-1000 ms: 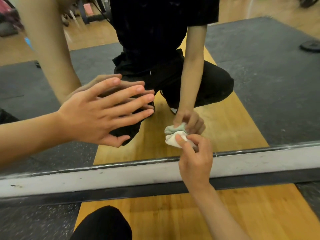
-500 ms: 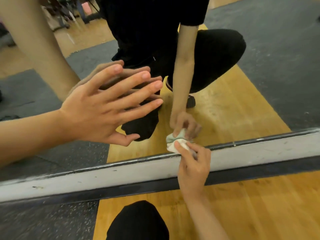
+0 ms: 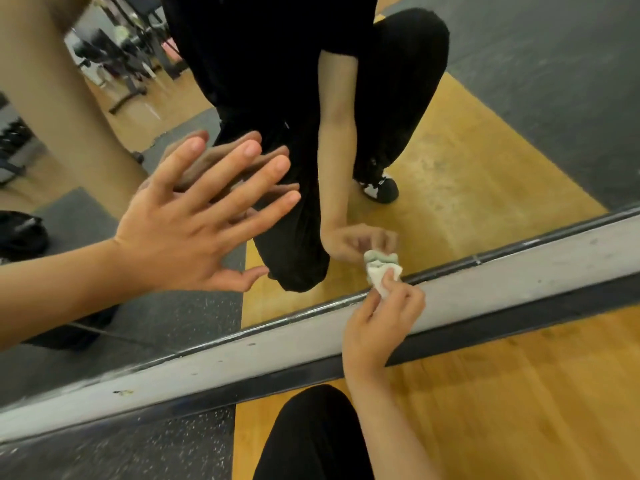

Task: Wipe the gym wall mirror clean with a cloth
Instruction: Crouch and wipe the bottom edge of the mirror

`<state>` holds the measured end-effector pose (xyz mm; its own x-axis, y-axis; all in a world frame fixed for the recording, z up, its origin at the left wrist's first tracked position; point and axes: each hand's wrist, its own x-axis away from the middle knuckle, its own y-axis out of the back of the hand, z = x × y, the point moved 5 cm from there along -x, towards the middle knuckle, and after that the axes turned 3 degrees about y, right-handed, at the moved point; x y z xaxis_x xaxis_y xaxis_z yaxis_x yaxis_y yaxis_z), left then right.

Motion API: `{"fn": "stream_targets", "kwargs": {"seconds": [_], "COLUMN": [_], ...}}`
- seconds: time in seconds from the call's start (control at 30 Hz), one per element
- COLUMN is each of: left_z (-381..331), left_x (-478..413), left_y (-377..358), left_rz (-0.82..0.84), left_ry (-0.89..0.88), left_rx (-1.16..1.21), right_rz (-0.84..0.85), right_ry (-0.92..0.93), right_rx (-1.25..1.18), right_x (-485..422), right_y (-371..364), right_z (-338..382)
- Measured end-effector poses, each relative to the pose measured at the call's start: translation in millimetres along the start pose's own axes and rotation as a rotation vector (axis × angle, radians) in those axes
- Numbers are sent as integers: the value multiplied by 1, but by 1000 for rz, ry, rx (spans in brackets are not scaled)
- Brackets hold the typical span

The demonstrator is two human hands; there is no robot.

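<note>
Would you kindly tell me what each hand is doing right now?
Left hand: open, fingers spread flat against the mirror.
Right hand: pinching the cloth at the mirror's bottom edge.

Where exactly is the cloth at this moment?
In the head view, the cloth is right of centre, pinched by the right hand against the bottom edge of the mirror, just above the grey frame strip.

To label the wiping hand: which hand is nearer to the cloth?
Right. The right hand pinches the cloth; the left hand rests open on the mirror, apart, up-left of it.
</note>
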<state>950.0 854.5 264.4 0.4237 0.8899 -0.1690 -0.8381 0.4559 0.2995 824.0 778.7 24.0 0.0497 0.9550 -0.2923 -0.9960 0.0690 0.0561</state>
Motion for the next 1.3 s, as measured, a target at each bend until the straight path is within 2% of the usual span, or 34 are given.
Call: {"fn": "stream_targets", "kwargs": {"seconds": [0.07,0.2,0.27,0.4,0.47,0.53,0.6,0.7,0.77,0.87,0.97,1.0,1.13,1.23,1.3], "left_z": [2,1,0,2,0,0,3,4,2,6,6,5,4,6,6], "left_x": [1,2,1,2,1,0,1,2,2,3,2,1,-1,0,1], "left_y": [-1,-2,-4,-2,-1,-1,0,-1,-3,-1,2,2,0,3,3], "left_rz": [-1,-22,-20,-13,-7,-3,-15,-64,-82,-101,-133,-132,-104,-124,-141], "left_ry": [1,12,11,22,21,20,22,66,94,125,115,112,94,105,118], "left_rx": [-12,-25,-14,-38,-9,3,-3,17,44,85,124,128,78,119,166], "right_rz": [2,-251,-289,-86,18,19,-58,-207,-246,-144,-50,-76,-322,-443,-397], "right_ry": [30,-88,-136,-40,-58,-69,-3,202,297,437,564,526,155,210,341], "right_rx": [-22,-16,-12,-9,-26,-92,-153,-175,-174,-188,-114,-116,-125,-105,-122], "right_x": [-16,-83,-86,-12,9,-6,-41,-99,-111,-79,-53,-61,-128,-156,-134], "right_y": [12,42,34,6,-1,2,15,35,35,14,8,14,57,63,42], "right_z": [-1,-9,-8,5,8,23,52,100,126,159,151,140,111,145,172]}}
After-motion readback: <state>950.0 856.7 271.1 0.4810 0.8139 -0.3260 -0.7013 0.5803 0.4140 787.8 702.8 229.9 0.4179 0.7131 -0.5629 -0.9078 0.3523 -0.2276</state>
